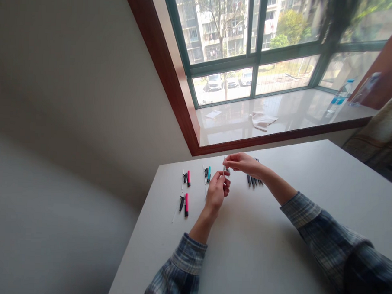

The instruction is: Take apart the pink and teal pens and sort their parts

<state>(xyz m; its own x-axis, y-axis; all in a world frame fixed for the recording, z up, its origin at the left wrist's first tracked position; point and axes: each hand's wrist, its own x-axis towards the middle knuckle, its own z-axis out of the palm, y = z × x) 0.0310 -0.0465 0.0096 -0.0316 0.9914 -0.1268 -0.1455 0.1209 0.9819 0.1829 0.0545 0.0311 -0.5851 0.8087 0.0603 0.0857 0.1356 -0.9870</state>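
Evidently, a thin white rod [223, 169] is held upright above the surface [260, 241], pinched low by the left hand [216, 192] and higher by the right hand [242, 162]. Groups with pink tubes [186, 204] and a teal tube [209, 172] are already laid out; the rod is not yet set down, and dark pieces [253, 182] lie rowed separately, seemingly unsorted.
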